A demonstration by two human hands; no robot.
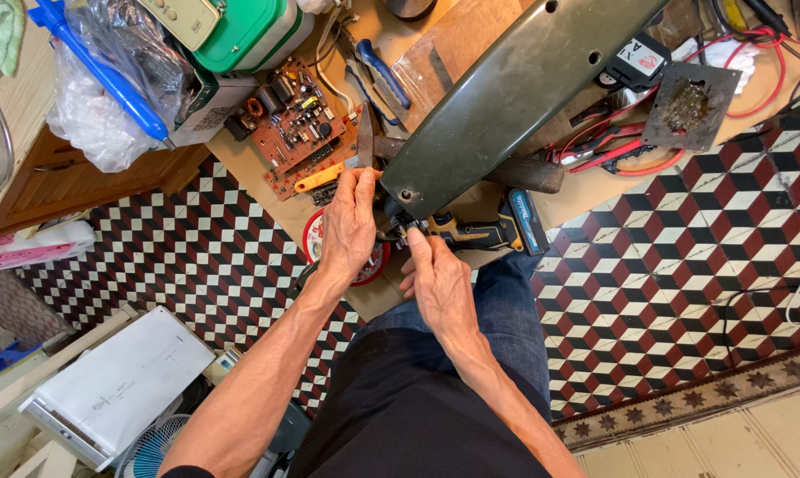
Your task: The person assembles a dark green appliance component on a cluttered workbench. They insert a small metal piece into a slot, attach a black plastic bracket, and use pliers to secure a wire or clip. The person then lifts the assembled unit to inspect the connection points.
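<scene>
A long dark green metal blade [515,88] lies slanted across a low wooden board [471,35], its narrow end pointing at me. My left hand [348,223] grips that near end from the left, thumb by a small hole in it. My right hand [435,279] pinches a small dark part under the blade's tip, right next to the nose of a yellow and black cordless drill [479,232] lying on its side. What the fingers hold is too small to tell.
A brown circuit board [298,124], blue-handled pliers [382,75], red wires [754,62] and a rusty square plate [690,104] lie on the board. A red round tin [373,264] sits under my left hand. The floor is checkered tile [683,265]. A white box [116,389] and a small fan [152,447] stand at lower left.
</scene>
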